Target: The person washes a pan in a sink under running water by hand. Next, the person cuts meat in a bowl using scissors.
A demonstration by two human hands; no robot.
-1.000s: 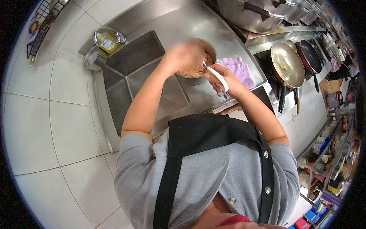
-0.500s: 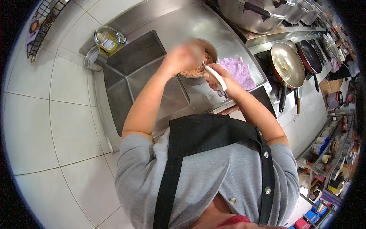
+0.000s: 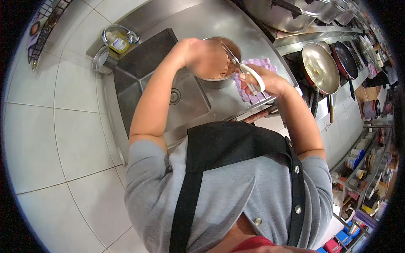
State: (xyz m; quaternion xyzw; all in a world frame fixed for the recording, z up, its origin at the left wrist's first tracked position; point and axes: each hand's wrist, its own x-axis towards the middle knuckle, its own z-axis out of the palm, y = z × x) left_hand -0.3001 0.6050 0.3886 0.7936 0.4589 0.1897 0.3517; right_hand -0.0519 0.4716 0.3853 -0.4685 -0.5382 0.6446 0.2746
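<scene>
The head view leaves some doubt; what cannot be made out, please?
In the head view:
What the left hand holds, if anything: blurred.
Some contents of the steel pot: behind the left hand.
Part of the purple cloth: behind the right hand.
Large pot: cut off by top edge.
Many shelf items: too small.

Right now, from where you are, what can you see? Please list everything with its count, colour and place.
Pot: one, silver, on the counter
Food: one heap, pinkish brown, inside the pot
Scissors: one pair, white-handled, at the pot
Cloth: one, purple, on the counter
Sink: one, grey, left of the pot
Tap: one, silver, top left
Bottle: one, yellow, beside the tap
Metal cup: one, silver, near the bottle
Frying pans: at least two, silver and dark, right
Large pots: several, silver, top right
Wire rack: one, black, top left
Shelves: several, grey, right; contents too small to name
Apron: one, black, on the person
Shirt: one, grey, under the apron
Left hand: one, blurred, over the pot
Right hand: one, bare, holding the scissors
</scene>
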